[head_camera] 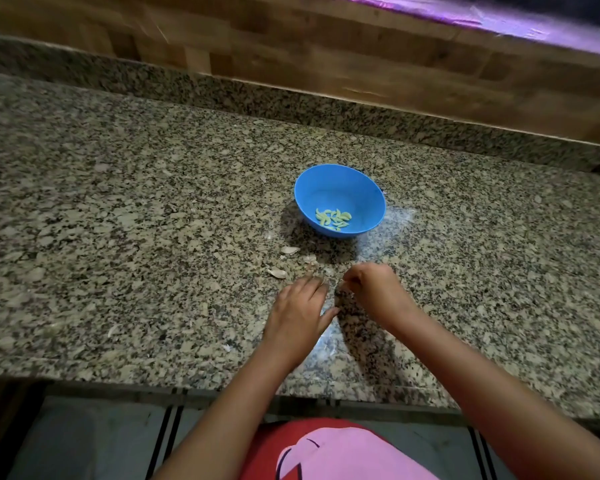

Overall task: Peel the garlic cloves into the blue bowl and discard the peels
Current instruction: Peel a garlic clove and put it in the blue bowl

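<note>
Nearest you, a red and pink garment (326, 452) showed below the edge of the granite counter (118, 237). Your left hand (300, 315) lay flat on the stone with its fingers straight, holding nothing. Just beside it to the right, your right hand (374, 289) had its fingers curled in toward the thumb. Whether they pinched a scrap could not be told.

Just beyond the fingertips lay pale garlic pieces: one piece (277, 273) to the left, and a second piece (290, 250) farther on, near the bowl. Most looked like loose skins, though an unpeeled clove among them could not be ruled out. A thin scrap (112, 330) lay well apart to the left.

Farther still stood the blue bowl (368, 202), upright, with a small heap of peeled cloves (333, 219) on its near side. A wooden wall (291, 64) closed the far edge.

By this evidence, peeling was largely or wholly done. Gathering and discarding the skins appeared to remain.
</note>
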